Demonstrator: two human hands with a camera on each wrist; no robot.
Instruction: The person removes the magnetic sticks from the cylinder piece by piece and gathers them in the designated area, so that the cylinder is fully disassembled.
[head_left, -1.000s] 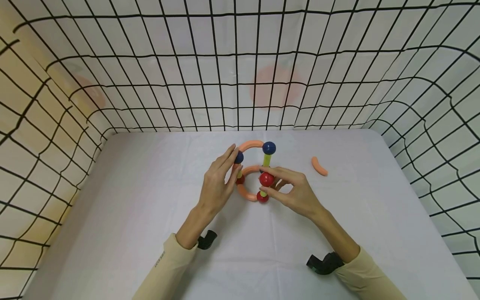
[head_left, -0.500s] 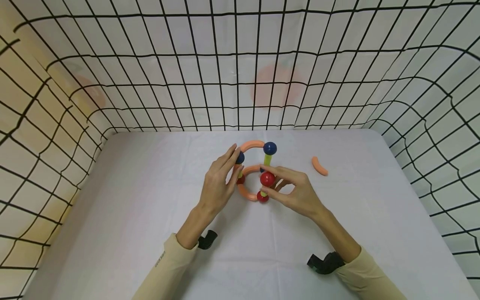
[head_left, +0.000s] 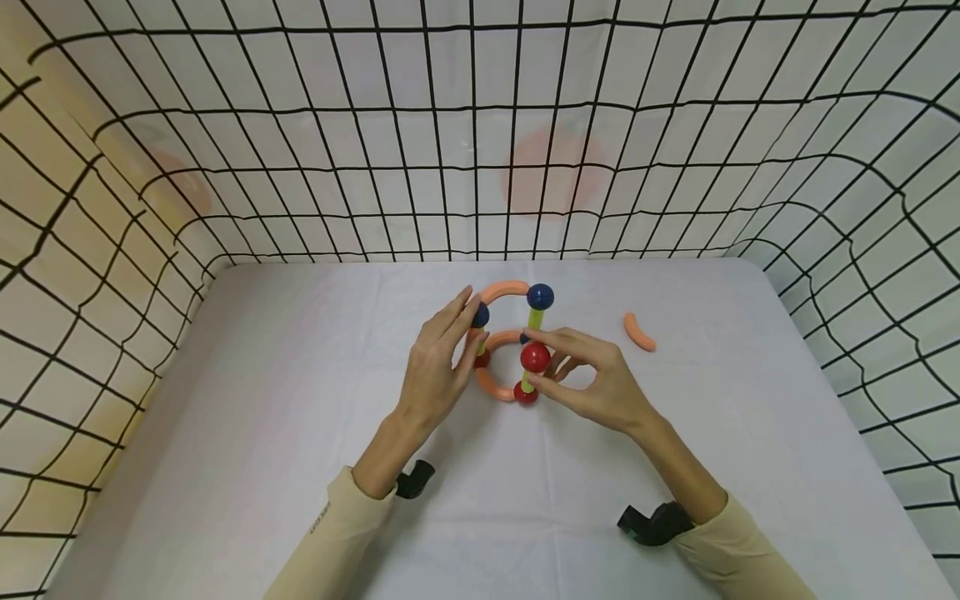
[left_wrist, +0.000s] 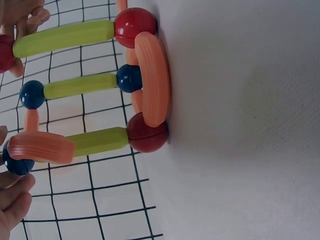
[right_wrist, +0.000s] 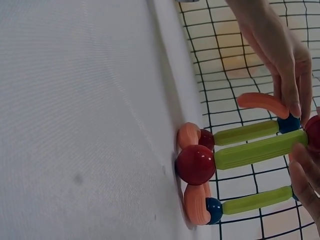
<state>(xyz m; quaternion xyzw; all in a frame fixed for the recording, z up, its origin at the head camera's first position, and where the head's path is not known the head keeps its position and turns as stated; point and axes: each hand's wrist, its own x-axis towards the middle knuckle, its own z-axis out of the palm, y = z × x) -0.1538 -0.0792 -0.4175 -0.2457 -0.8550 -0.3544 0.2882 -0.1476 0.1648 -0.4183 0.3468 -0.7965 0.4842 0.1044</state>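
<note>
A frame of orange curved sticks [head_left: 495, 387], lime green rods [right_wrist: 260, 150] and coloured balls stands upright on the table. My left hand [head_left: 435, 362] pinches the upper left blue ball [left_wrist: 19, 162] between thumb and fingers. From that ball an orange curved stick [right_wrist: 262, 102] sticks out, its other end free. With thumb and fingers, my right hand [head_left: 592, 375] holds the red ball [head_left: 535, 358] atop the front rod. Another blue ball [head_left: 540, 297] tops the back rod, joined to the left one by an orange curve. Red and blue balls form the base.
A loose orange curved stick [head_left: 639, 333] lies on the white table [head_left: 712, 400], right of the frame. Black wire mesh [head_left: 495, 133] rises along the back and both sides. Dark cameras [head_left: 656, 525] sit at the wrists.
The frame has shifted very slightly right. My right hand and forearm have eased a little to the right, its fingers still at the upper red ball. The left hand has stayed almost still.
</note>
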